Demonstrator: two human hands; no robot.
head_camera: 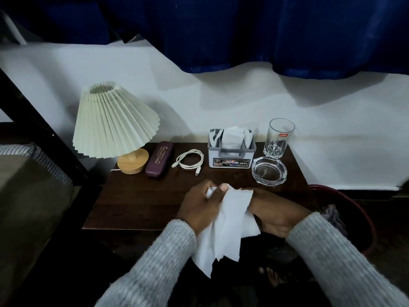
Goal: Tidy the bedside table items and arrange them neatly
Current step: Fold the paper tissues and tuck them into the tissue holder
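Observation:
A white tissue (225, 224) hangs over the front edge of the dark wooden bedside table (137, 207). My left hand (199, 204) grips its upper part, thumb on top. My right hand (274, 213) holds its right side from beneath, fingers hidden by the paper. Along the back of the table stand a pleated lamp (112, 122), a maroon glasses case (159, 159), a coiled white cable (190, 161), a grey tissue holder (231, 149), a drinking glass (278, 138) and a glass ashtray (269, 171).
A dark red bin (354, 218) stands on the floor right of the table. A bed with a striped cloth (39, 160) lies to the left. Blue curtains (243, 29) hang over the white wall behind.

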